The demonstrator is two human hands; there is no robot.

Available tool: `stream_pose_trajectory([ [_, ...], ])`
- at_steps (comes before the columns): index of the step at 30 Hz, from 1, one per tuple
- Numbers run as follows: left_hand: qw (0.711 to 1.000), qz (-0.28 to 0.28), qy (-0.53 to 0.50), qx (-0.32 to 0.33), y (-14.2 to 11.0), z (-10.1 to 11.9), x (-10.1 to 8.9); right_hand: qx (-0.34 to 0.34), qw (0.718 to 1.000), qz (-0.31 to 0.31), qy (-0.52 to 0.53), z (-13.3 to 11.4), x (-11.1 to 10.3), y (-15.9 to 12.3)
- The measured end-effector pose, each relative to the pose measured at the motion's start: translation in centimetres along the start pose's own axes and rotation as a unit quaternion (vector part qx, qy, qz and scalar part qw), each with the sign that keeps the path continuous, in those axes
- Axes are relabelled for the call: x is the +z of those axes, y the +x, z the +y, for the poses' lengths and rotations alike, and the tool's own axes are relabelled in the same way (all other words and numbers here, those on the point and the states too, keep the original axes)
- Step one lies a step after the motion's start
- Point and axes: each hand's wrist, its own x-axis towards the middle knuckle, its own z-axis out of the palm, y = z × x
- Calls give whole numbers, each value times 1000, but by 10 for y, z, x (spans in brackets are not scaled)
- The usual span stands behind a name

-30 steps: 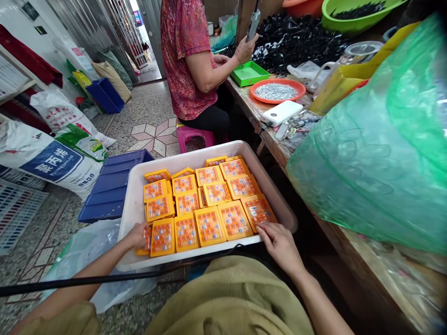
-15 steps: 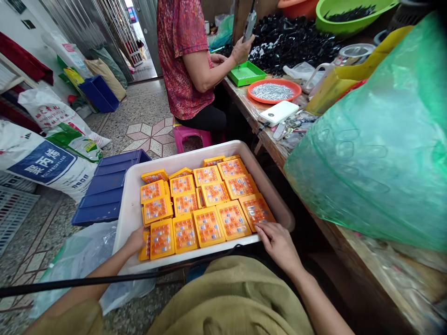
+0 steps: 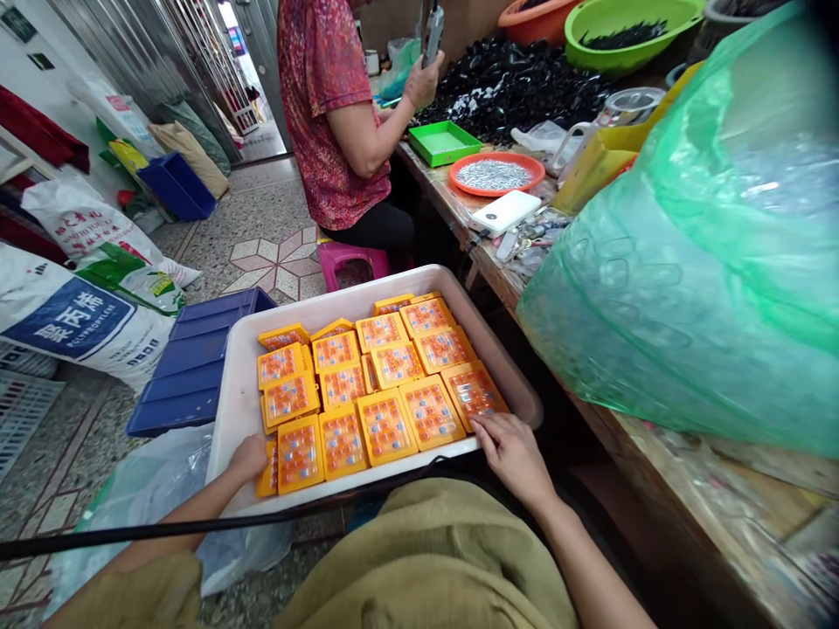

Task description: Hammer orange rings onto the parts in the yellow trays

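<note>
Flat orange plastic cases (image 3: 387, 425) with clear lids lie in rows inside a white plastic tub (image 3: 226, 411). Small red and blue pieces show through the lids. My left hand (image 3: 249, 456) is closed at the tub's near left, against a narrow case (image 3: 267, 472) standing on edge; its fingertips are hidden. On the near right, the curled fingers of my right hand (image 3: 515, 452) grip the lower corner of the end case (image 3: 473, 391), the thumb lying toward me.
A bench (image 3: 452, 205) on the right holds a green plastic bag (image 3: 675, 288), an orange plate (image 3: 496, 173) of metal pieces and a green tray (image 3: 444, 142). A seated co-worker (image 3: 334, 114) holds a tool. Left stand a blue crate (image 3: 197, 358) and sacks (image 3: 85, 319).
The whole view has shifted slightly, with the bench things appearing further left. Both hands stay by the same cases, and the cases keep their layout.
</note>
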Motion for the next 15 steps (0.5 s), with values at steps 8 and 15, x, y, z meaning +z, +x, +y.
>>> stream_pose_trajectory([
  [8,992,-46,85,81,-42,44,-39,28,994,38,100,-2,0,3],
  [15,829,-321,77,451,-175,132,-74,105,969,152,163,-66,-61,-33],
])
